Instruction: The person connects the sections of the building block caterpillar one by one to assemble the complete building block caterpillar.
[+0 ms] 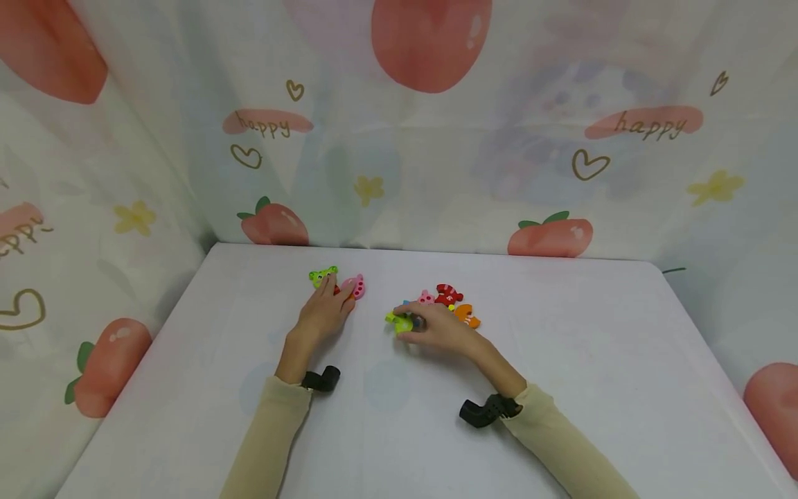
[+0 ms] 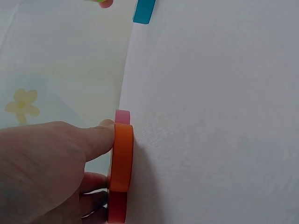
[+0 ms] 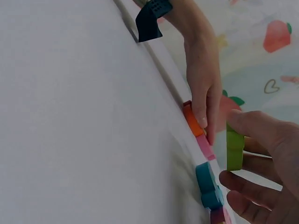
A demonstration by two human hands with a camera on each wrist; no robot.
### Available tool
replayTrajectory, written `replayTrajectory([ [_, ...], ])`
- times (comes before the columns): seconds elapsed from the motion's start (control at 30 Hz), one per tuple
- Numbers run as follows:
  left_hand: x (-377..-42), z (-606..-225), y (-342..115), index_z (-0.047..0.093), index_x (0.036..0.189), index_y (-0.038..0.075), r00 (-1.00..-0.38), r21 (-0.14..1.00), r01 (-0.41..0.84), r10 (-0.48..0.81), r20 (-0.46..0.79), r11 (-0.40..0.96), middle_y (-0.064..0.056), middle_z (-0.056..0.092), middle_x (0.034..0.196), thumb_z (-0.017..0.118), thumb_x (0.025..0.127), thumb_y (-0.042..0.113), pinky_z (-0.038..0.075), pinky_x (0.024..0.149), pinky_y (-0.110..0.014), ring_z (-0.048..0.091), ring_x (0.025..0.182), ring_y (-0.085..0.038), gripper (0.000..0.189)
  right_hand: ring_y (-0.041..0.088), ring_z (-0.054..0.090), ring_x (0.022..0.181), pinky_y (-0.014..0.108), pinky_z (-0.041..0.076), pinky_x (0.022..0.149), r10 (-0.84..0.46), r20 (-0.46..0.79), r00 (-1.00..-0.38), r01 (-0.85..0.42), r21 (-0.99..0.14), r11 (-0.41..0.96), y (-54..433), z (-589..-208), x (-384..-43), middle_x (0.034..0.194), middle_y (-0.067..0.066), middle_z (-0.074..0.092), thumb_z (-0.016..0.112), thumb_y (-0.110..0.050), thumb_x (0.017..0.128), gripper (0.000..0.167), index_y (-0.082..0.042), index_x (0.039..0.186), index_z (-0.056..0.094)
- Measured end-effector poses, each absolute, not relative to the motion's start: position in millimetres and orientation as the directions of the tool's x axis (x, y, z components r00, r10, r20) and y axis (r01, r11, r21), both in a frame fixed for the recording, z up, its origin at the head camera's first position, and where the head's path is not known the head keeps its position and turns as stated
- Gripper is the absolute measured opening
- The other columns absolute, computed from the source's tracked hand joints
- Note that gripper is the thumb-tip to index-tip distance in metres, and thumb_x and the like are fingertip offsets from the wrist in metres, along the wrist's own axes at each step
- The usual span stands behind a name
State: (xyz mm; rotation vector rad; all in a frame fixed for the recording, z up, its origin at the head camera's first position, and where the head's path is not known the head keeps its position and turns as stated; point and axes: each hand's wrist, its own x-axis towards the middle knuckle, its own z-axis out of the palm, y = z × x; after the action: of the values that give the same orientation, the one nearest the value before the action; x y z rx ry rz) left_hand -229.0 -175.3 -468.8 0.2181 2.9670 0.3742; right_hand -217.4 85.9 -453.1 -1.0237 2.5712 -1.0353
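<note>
My left hand rests with straight fingers over a small group of flat, animal-shaped pieces at the back left of the table. A green piece lies at its fingertips and a pink one beside its thumb. Under the hand, the left wrist view shows an orange piece touching a red piece. My right hand pinches a lime-green piece between thumb and fingers. In the right wrist view this piece is held on edge, above a teal piece.
Behind and beside my right hand lie more pieces: a striped red one, an orange one and a pink one. The white table meets a fruit-printed curtain at its back edge. Each wrist wears a black camera mount.
</note>
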Motion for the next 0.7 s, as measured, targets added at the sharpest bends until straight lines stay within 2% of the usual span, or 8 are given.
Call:
replayTrajectory([
  [0.07,-229,-469,-175,0.035,0.151,0.018,-0.979,0.266,0.118,0.157,-0.127,0.957,-0.024,0.015,0.161,0.039,0.104,0.035,0.019,0.122,-0.049,0.012,0.151,-0.038,0.050,0.021,0.060,0.099,0.030,0.055,0.081,-0.622,0.101,-0.777,-0.510,-0.681,0.526,87,-451,-222,0.121,0.007,0.067,0.074,-0.024,0.085,0.045,-0.009,0.126,0.062],
  [0.23,-230,-468,-175,0.034,0.151,0.019,-0.978,0.277,0.110,0.154,-0.141,0.954,-0.024,0.013,0.161,0.039,0.104,0.035,0.019,0.122,-0.050,0.011,0.151,-0.038,0.050,0.024,0.060,0.106,0.039,0.054,0.090,-0.547,0.148,-0.824,-0.480,-0.696,0.534,84,-447,-234,0.127,0.010,0.065,0.074,-0.022,0.085,0.046,-0.006,0.127,0.061],
  [0.27,-230,-468,-176,0.034,0.152,0.019,-0.978,0.275,0.110,0.153,-0.142,0.955,-0.023,0.013,0.161,0.039,0.104,0.035,0.019,0.122,-0.050,0.011,0.151,-0.038,0.050,0.024,0.061,0.106,0.038,0.053,0.090,-0.535,0.162,-0.829,-0.481,-0.694,0.536,83,-446,-236,0.127,0.010,0.065,0.074,-0.021,0.085,0.046,-0.006,0.126,0.061],
  [0.33,-230,-468,-176,0.033,0.152,0.020,-0.977,0.274,0.106,0.151,-0.149,0.956,-0.023,0.012,0.162,0.039,0.104,0.035,0.018,0.122,-0.050,0.010,0.151,-0.038,0.050,0.025,0.061,0.103,0.033,0.054,0.085,-0.518,0.186,-0.835,-0.483,-0.697,0.529,80,-444,-240,0.126,0.011,0.065,0.073,-0.019,0.085,0.045,-0.006,0.126,0.061],
  [0.43,-229,-468,-176,0.034,0.152,0.019,-0.978,0.275,0.108,0.153,-0.145,0.955,-0.024,0.013,0.161,0.039,0.104,0.035,0.018,0.122,-0.050,0.011,0.151,-0.038,0.050,0.028,0.060,0.091,0.025,0.049,0.071,-0.497,0.213,-0.841,-0.488,-0.695,0.529,76,-439,-246,0.120,0.011,0.067,0.072,-0.017,0.085,0.044,-0.007,0.127,0.061],
  [0.5,-229,-467,-176,0.034,0.152,0.019,-0.978,0.272,0.111,0.155,-0.143,0.956,-0.024,0.013,0.161,0.039,0.104,0.035,0.019,0.122,-0.050,0.011,0.151,-0.038,0.050,0.027,0.058,0.090,0.022,0.047,0.068,-0.490,0.217,-0.844,-0.484,-0.702,0.523,73,-437,-249,0.119,0.010,0.066,0.071,-0.016,0.086,0.044,-0.008,0.128,0.061],
  [0.7,-228,-466,-175,0.034,0.151,0.020,-0.979,0.281,0.107,0.149,-0.136,0.954,-0.023,0.013,0.161,0.040,0.104,0.035,0.020,0.121,-0.051,0.011,0.151,-0.038,0.050,0.022,0.056,0.099,0.031,0.053,0.081,-0.492,0.206,-0.846,-0.470,-0.724,0.504,55,-441,-258,0.124,0.011,0.064,0.067,-0.014,0.088,0.043,-0.006,0.130,0.058],
])
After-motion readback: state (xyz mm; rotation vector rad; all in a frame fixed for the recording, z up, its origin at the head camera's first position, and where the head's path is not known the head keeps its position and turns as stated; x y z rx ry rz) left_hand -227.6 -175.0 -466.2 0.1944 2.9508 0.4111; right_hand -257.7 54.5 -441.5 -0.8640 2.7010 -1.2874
